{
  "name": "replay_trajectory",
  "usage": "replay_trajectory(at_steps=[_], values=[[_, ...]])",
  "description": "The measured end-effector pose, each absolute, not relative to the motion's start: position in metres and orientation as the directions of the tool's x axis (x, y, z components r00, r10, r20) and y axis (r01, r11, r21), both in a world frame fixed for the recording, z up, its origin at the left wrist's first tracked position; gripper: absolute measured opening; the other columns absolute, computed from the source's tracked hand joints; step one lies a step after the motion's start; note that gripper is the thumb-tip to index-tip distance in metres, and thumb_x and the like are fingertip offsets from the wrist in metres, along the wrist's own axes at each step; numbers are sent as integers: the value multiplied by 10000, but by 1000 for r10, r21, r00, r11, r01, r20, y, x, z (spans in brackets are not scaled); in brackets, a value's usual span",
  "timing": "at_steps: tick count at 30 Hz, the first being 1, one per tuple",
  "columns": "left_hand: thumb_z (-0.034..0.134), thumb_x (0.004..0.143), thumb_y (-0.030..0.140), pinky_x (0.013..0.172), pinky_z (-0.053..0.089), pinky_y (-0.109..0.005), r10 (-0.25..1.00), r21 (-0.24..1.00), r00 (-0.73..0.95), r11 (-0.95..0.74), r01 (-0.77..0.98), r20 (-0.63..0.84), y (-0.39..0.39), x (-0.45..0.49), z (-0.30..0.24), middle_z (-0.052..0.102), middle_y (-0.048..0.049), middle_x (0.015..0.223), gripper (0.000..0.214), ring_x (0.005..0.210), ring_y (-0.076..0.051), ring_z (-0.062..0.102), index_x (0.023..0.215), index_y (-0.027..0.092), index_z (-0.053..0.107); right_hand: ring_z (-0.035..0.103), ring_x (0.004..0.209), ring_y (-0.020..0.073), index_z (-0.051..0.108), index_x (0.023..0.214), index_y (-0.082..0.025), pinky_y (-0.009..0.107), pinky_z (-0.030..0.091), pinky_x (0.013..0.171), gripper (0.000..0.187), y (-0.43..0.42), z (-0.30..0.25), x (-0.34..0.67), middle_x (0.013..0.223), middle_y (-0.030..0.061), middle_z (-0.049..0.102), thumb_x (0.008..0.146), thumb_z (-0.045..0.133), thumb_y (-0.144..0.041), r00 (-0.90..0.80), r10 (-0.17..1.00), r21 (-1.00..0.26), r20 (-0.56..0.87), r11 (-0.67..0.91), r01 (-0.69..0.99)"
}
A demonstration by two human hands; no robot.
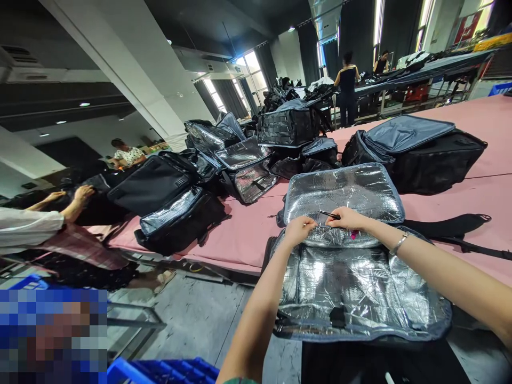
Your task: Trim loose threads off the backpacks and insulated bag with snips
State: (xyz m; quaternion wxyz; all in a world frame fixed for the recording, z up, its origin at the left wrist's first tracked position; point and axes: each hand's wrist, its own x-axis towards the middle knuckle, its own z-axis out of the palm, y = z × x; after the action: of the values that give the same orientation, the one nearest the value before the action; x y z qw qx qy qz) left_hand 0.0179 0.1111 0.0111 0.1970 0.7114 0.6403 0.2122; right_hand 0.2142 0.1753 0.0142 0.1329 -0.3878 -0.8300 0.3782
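An opened insulated bag (344, 282) with a crinkled silver foil lining and grey edging lies at the pink table's edge nearest me. Its foil-lined lid (344, 194) is folded back onto the table. My left hand (301, 230) pinches the lining at the seam between lid and body. Close to its right, my right hand (347, 220) is closed around a slim black pointed tool (330, 215), whose tip points left toward my left fingers. A small magenta bit shows under the right hand; what it belongs to is unclear. A bracelet circles my right wrist.
Several black foil-lined bags (182, 221) stand along the pink table (248, 232), with another (432, 160) at right. A black strap (448, 226) trails right. At left, a co-worker's hands (82, 196) touch a dark bag. Blue crates (164, 370) sit low. Two people stand farther back.
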Motion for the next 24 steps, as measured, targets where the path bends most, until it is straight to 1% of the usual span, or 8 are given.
replay_trajectory(at_steps=[2, 4, 6, 9, 13, 17, 22, 24], values=[[486, 829, 320, 613, 385, -209, 995, 556, 84, -96, 826, 48, 111, 18, 11, 659, 0, 778, 256, 693, -121, 556, 852, 193, 707, 444, 580, 107, 632, 704, -141, 234, 289, 559, 158, 176, 18, 214, 633, 15, 558, 697, 575, -288, -652, 754, -695, -83, 425, 580], [483, 831, 342, 577, 370, -211, 996, 556, 77, -93, 826, 52, 110, 17, 10, 642, 0, 732, 271, 643, -117, 536, 838, 189, 707, 408, 535, 108, 588, 611, -147, 248, 250, 532, 176, 177, 22, 213, 552, 12, 505, 688, 593, -305, -633, 768, -652, -92, 434, 622], [489, 828, 351, 579, 365, -214, 995, 554, 74, -97, 827, 63, 110, 17, 10, 638, -1, 726, 271, 647, -119, 534, 835, 189, 706, 372, 505, 103, 539, 544, -155, 255, 222, 521, 219, 177, 24, 211, 495, 4, 453, 678, 606, -315, -622, 777, -619, -98, 442, 649], [495, 826, 339, 603, 369, -218, 994, 549, 73, -106, 829, 82, 110, 17, 9, 651, -4, 772, 254, 693, -126, 550, 828, 192, 702, 322, 482, 89, 496, 503, -160, 258, 196, 515, 256, 177, 24, 210, 455, -11, 395, 673, 604, -318, -624, 774, -599, -107, 451, 662], [500, 828, 329, 619, 384, -222, 993, 546, 56, -103, 832, 102, 108, 18, 9, 664, -10, 830, 238, 729, -133, 567, 825, 194, 696, 313, 485, 86, 526, 548, -156, 257, 196, 512, 224, 175, 22, 211, 473, -15, 403, 685, 568, -328, -632, 768, -620, -104, 447, 645], [497, 833, 301, 642, 403, -217, 991, 541, 53, -112, 833, 124, 106, 18, 7, 670, -9, 868, 225, 764, -131, 582, 874, 199, 693, 310, 489, 83, 543, 587, -148, 252, 206, 508, 186, 173, 16, 213, 501, -18, 410, 682, 533, -308, -637, 766, -670, -84, 430, 605], [443, 875, 375, 631, 411, -212, 985, 513, 75, -147, 846, 158, 104, 19, 6, 670, -1, 825, 304, 750, -125, 586, 919, 215, 697, 354, 523, 87, 589, 694, -139, 231, 254, 521, 225, 175, 4, 215, 570, -15, 466, 684, 517, -351, -638, 769, -748, -49, 395, 534], [473, 869, 387, 659, 410, -216, 979, 481, 85, -166, 861, 185, 103, 23, 8, 668, 2, 841, 281, 781, -128, 582, 945, 237, 698, 374, 546, 91, 602, 722, -134, 225, 270, 533, 249, 176, 1, 217, 597, -10, 488, 678, 524, -366, -636, 771, -766, -32, 390, 511]])
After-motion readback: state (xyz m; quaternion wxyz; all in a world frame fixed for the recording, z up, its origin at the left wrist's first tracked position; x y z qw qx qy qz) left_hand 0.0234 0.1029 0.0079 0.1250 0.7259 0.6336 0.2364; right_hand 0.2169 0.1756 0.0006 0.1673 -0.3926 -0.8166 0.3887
